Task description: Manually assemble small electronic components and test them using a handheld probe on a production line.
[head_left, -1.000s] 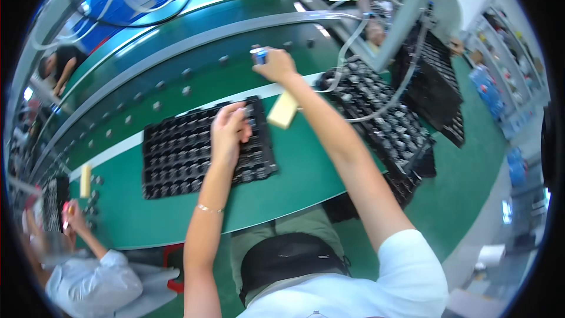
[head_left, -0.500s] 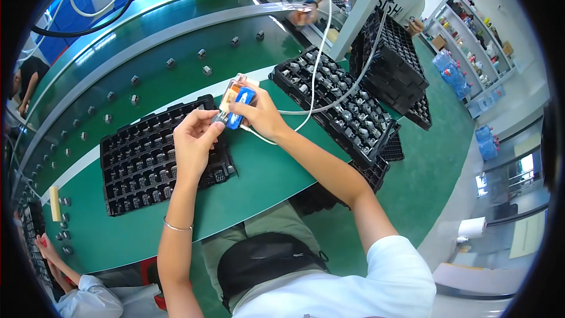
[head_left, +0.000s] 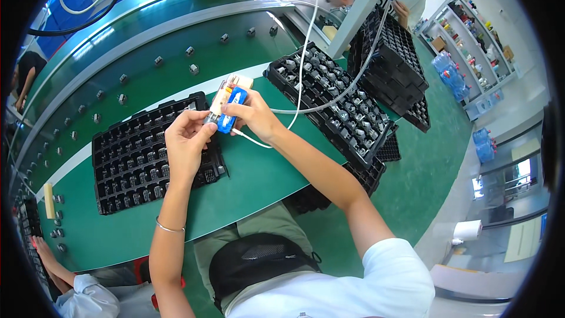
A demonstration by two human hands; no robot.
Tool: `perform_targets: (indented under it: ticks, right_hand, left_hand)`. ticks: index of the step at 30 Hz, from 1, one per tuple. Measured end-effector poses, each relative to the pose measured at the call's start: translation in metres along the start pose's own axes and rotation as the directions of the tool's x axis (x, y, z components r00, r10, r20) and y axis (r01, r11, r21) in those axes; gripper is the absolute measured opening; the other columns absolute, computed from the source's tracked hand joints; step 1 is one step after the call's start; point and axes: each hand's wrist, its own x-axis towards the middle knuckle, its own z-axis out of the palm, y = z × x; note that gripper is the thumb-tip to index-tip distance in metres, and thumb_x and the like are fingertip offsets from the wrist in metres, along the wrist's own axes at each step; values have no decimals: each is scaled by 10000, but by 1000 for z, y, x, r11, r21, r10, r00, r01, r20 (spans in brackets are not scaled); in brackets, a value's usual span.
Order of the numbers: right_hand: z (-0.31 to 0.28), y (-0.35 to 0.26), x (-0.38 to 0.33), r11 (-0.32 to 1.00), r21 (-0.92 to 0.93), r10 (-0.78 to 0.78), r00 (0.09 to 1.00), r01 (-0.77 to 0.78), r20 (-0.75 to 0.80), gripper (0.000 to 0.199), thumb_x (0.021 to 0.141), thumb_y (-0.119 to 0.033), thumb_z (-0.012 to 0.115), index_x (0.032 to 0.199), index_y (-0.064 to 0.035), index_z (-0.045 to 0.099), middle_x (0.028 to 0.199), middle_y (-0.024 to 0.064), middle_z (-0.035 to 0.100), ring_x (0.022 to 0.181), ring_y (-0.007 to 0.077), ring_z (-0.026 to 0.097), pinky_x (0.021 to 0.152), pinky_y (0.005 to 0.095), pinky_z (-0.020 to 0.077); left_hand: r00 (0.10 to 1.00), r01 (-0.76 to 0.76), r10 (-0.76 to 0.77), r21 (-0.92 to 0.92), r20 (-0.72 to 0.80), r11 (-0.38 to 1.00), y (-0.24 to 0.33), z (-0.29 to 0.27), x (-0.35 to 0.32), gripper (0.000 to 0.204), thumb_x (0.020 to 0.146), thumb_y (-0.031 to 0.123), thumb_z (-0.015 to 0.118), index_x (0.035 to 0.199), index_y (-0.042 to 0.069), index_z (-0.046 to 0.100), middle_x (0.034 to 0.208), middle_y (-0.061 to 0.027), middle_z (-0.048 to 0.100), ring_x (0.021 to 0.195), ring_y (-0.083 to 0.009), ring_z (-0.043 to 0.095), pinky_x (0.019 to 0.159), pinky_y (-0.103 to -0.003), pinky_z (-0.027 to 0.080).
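Unreadable white marks (head_left: 237, 98) cross the blue device (head_left: 226, 123).

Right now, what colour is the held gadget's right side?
Blue with white marks; gadget in right hand, best in head view.

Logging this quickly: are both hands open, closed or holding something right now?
Left hand: closed, pinching a small grey part.
Right hand: closed, holding a blue-and-clear handheld device.

two wearer's hands (head_left: 185, 141) (head_left: 257, 116), one blue device (head_left: 232, 109), one bracelet (head_left: 170, 229), one waist pouch (head_left: 259, 266)
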Motion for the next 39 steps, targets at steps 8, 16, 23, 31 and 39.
perform_targets:
  ticks: [8, 16, 23, 31, 39]
  right_hand:
    - [-1, 9, 5, 976, 108, 174, 975, -189, 140, 358, 873, -174, 669, 1174, -25, 545, 1010, 88, 657, 808, 164, 666, 609, 312, 555]
    - [-36, -12, 19, 916, -386, -212, 947, 107, -240, 232, 859, -164, 674, 1031, -14, 631, 852, 25, 656, 710, 87, 627, 605, 217, 490]
    - [-24, 2, 19, 554, -823, -406, 903, 123, -138, 377, 769, -284, 730, 1026, -28, 626, 761, 105, 661, 662, 190, 651, 651, 318, 498]
    - [-25, 0, 18, 398, -916, -415, 901, 51, -130, 435, 763, -330, 740, 1097, -63, 657, 780, 96, 668, 677, 186, 659, 651, 311, 502]
    - [-29, 2, 19, 349, -936, -440, 888, 35, -131, 387, 760, -356, 728, 1040, -92, 685, 741, 96, 661, 636, 206, 652, 628, 332, 504]
  left_hand:
    - [981, 175, -156, -176, 117, 969, 1, -17, 3, 225, 796, 79, 740, 944, 40, 576, 803, 4, 599, 623, -53, 520, 525, -188, 402]
    - [978, -55, 162, 591, -130, 805, 11, -53, 46, 308, 774, 282, 769, 807, 4, 641, 714, -105, 677, 665, -217, 653, 627, -327, 516]
    - [991, 53, 104, 966, -81, 251, 3, -37, 61, 521, 742, 532, 728, 702, 13, 698, 715, -162, 680, 697, -331, 687, 620, -421, 551]
    - [994, 94, 24, 923, -111, 374, -18, -35, 79, 428, 718, 426, 754, 735, 0, 717, 712, -175, 684, 679, -322, 682, 638, -415, 545]
    - [987, -3, 110, 665, -119, 747, -6, -41, 69, 287, 742, 220, 743, 697, 9, 553, 651, -114, 650, 520, -139, 633, 453, -264, 478]
